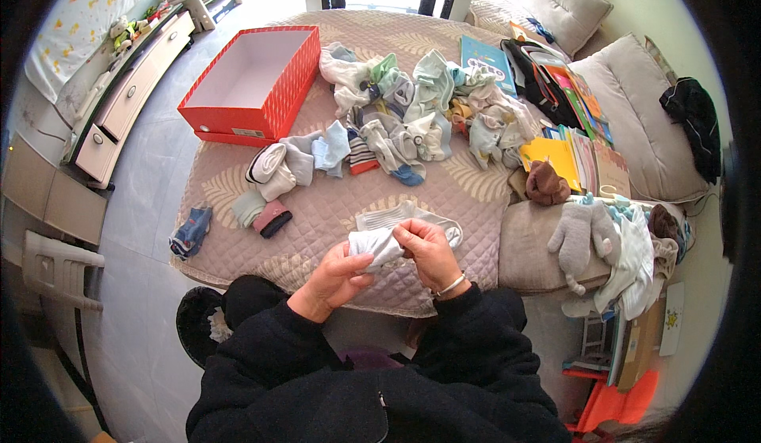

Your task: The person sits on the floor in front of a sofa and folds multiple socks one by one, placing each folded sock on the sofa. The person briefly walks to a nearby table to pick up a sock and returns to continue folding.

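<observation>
Between my two hands is a light grey-white sock (376, 245), partly bunched. My left hand (339, 276) grips its left end, the thumb lying on top. The fingertips of my right hand (427, 250) pinch the other end. Just beyond them a ribbed whitish sock (389, 216) lies flat on the quilted cover (333, 223). Folded socks rest to the left: a pink and dark one (272, 218), a pale green one (248, 208), white ones (270, 172) and a light blue one (330, 149). A blue patterned bundle (191, 232) sits at the cover's left edge.
A red open shoebox (291, 86) stands at the back left. Heaped loose socks and small clothes (410, 110) spread across the middle back. Books (553, 160), a black bag (538, 83) and cushions (639, 116) line the right. A grey plush toy (575, 238) lies near hanging clothes (630, 264).
</observation>
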Demonstrator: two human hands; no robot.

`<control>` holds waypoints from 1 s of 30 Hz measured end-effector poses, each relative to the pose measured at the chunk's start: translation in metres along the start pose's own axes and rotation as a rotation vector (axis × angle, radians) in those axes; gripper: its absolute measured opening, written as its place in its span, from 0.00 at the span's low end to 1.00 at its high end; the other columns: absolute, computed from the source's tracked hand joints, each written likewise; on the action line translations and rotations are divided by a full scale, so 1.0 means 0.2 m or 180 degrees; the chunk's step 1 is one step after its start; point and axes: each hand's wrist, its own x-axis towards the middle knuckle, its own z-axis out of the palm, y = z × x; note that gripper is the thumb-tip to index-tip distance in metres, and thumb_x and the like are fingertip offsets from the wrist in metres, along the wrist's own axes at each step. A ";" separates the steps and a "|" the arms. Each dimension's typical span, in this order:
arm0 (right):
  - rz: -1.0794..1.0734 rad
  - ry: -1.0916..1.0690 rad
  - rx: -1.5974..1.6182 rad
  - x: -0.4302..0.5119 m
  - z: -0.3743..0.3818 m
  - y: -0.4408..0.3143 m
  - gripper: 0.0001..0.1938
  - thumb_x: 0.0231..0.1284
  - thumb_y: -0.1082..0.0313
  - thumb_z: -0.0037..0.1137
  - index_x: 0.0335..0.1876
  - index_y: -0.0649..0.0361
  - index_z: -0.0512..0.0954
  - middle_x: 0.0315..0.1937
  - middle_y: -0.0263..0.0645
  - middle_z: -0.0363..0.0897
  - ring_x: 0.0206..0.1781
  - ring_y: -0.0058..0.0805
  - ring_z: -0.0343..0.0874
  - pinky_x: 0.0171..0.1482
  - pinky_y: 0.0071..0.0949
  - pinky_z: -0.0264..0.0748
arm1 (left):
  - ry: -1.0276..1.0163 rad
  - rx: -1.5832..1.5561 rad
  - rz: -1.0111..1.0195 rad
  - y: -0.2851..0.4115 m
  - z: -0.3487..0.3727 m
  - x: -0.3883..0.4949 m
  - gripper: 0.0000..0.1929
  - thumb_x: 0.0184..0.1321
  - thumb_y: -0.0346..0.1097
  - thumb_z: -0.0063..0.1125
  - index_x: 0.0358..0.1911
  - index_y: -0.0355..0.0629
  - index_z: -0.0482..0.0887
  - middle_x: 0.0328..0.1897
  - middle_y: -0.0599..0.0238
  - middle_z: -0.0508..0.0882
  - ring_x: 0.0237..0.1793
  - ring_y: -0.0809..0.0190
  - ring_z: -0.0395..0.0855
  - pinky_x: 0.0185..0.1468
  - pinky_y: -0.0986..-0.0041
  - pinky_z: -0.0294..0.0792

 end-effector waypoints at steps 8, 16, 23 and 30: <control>0.0171 0.0078 0.0174 0.02 0.00 0.05 0.07 0.67 0.64 0.56 0.36 0.59 0.80 0.27 0.22 0.76 0.27 0.09 0.68 0.30 0.12 0.63 | 0.0090 -0.0045 -0.0221 -0.03 0.00 -0.01 0.17 0.63 0.31 0.59 0.54 0.39 0.74 0.43 0.71 0.79 0.29 0.79 0.70 0.23 0.89 0.58; 0.0050 -0.0027 -0.0179 0.02 0.01 0.03 0.08 0.67 0.64 0.56 0.34 0.58 0.80 0.25 0.20 0.73 0.27 0.08 0.64 0.30 0.14 0.60 | 0.0229 -0.0014 -0.0223 -0.03 -0.02 0.00 0.16 0.63 0.31 0.60 0.52 0.39 0.75 0.41 0.71 0.79 0.23 0.80 0.66 0.20 0.89 0.54; 0.0137 0.0084 0.0013 0.02 0.00 0.06 0.08 0.67 0.63 0.57 0.34 0.58 0.80 0.26 0.21 0.74 0.25 0.08 0.65 0.29 0.13 0.61 | 0.0229 0.0100 -0.0179 -0.04 -0.01 0.01 0.17 0.61 0.29 0.60 0.53 0.41 0.75 0.42 0.72 0.80 0.26 0.80 0.69 0.21 0.89 0.56; 0.0141 0.0231 0.0005 0.03 0.00 0.07 0.07 0.66 0.66 0.57 0.34 0.58 0.79 0.25 0.20 0.72 0.24 0.09 0.62 0.28 0.13 0.58 | 0.0460 0.0153 0.0003 -0.04 0.01 0.01 0.18 0.60 0.27 0.60 0.54 0.41 0.75 0.43 0.73 0.81 0.28 0.80 0.71 0.22 0.88 0.58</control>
